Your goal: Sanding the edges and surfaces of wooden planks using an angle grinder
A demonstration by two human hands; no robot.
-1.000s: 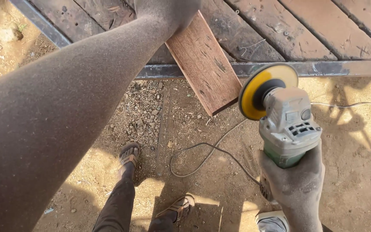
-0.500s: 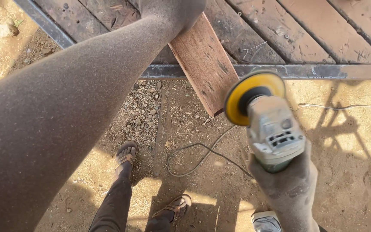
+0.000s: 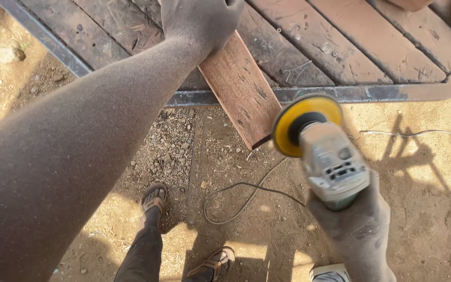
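My left hand point(image 3: 200, 21), coated in fine sawdust, presses down on a reddish wooden plank point(image 3: 238, 89) that juts out over the metal edge of a platform. My right hand point(image 3: 355, 230), dusty too, grips the body of a grey angle grinder point(image 3: 332, 162). Its yellow sanding disc point(image 3: 305, 124) hangs right beside the plank's free end, close to the corner; contact cannot be told. The grinder's black cord point(image 3: 241, 198) loops over the sandy ground below.
The platform point(image 3: 340, 47) of weathered wooden boards has a dark metal frame point(image 3: 319, 94). Another person's legs in sandals point(image 3: 155, 201) stand on the sandy, gravelly ground beneath. A thin wire point(image 3: 418, 133) trails at right. A shoe point(image 3: 330, 272) shows at the bottom.
The grinder has swung left and up toward the plank's free end. My left hand has stayed on the plank.
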